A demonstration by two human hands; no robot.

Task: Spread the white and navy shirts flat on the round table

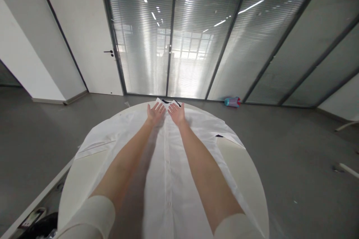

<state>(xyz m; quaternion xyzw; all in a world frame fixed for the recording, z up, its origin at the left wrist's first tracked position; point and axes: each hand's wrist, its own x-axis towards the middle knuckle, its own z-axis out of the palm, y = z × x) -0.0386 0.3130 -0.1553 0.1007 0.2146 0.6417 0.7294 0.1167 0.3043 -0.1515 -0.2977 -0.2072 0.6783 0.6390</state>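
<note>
A white button-up shirt (pixel 157 186) lies spread face up, its row of buttons running down the middle and its short sleeves out to the sides. Its collar (pixel 159 101) is at the far edge of the round table (pixel 249 183), with a dark patch showing inside. My left hand (pixel 156 114) is stretched out just below the collar, palm up, fingers spread. Beside it, my right hand (pixel 177 114) is held the same way, palm up and thumb outward. Neither hand holds anything. Whether they touch the cloth I cannot tell.
Beyond the table are a white door (pixel 81 37) and a glass partition (pixel 190 44) with blinds. A blue and red packet-like object (pixel 232 102) lies on the floor (pixel 294 149) by the glass. A dark bag-like thing (pixel 42 227) is at the lower left.
</note>
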